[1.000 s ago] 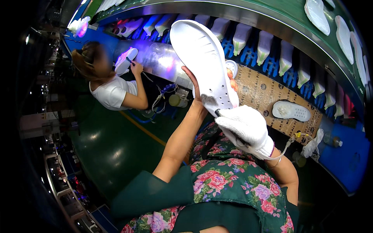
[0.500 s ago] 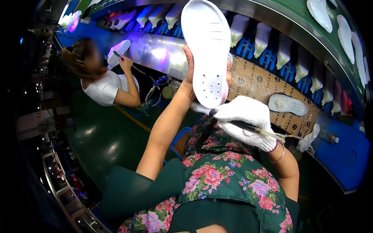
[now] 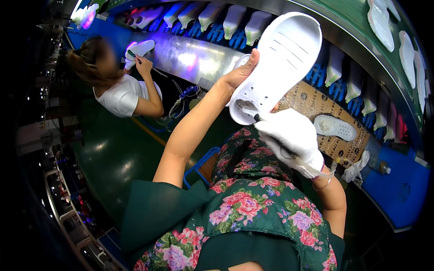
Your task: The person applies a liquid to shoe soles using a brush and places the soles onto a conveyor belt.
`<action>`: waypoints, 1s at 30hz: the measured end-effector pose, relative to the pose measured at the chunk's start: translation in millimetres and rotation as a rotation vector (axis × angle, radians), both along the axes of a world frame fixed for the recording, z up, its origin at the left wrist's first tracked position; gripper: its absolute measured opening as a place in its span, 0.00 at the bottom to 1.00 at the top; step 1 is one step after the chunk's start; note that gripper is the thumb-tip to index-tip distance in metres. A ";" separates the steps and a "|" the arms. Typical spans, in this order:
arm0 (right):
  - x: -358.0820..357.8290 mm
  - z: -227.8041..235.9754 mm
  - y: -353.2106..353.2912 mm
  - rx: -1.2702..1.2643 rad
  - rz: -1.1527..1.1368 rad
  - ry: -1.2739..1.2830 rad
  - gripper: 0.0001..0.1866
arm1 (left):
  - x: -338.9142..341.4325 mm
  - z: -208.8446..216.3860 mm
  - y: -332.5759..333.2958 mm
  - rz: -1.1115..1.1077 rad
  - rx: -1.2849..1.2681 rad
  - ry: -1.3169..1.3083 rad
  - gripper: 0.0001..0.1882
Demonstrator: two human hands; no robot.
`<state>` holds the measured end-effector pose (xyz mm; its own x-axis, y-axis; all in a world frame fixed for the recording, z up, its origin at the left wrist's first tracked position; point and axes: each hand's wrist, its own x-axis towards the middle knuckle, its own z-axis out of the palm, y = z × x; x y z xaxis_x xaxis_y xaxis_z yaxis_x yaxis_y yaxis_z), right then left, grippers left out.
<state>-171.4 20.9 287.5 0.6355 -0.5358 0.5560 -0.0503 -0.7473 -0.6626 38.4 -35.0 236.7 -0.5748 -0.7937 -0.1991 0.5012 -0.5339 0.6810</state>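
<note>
A white shoe sole is held up tilted, toe end away from me, its slotted and holed inner face toward me. My bare left hand grips it by the left edge, thumb at the rim; its other fingers are mostly hidden behind the sole. My right hand, in a white knit glove, is closed around a dark-handled brush. The greyish bristles rest in the heel hollow of the sole. A thin pale tube runs from the handle past my right wrist.
Another white sole lies on brown printed cardboard. White shoe uppers stand on blue holders along the far line. More soles sit on the green conveyor. At left, a co-worker brushes a sole. A small bottle lies on the right.
My left hand has moved the sole right and tilted its toe rightward. The brush has gone from below the heel edge into the heel hollow.
</note>
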 end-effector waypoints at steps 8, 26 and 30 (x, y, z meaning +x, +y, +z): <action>0.4 5.8 -2.6 0.285 0.144 -0.037 0.13 | -1.2 3.1 -4.9 -0.007 0.014 -0.314 0.43; -7.3 3.7 -15.9 0.379 -0.142 0.055 0.11 | -9.2 -2.0 -58.7 -0.314 -0.287 -0.506 0.45; -28.3 -17.2 -19.9 1.059 -0.126 -0.519 0.12 | -29.3 7.1 -92.1 0.056 -0.310 0.117 0.44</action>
<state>-199.8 1.0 270.3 0.3742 -0.9270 -0.0261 0.3732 0.1763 -0.9109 9.1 -127.1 243.8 -0.5337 -0.8369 0.1213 0.6081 -0.2801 0.7428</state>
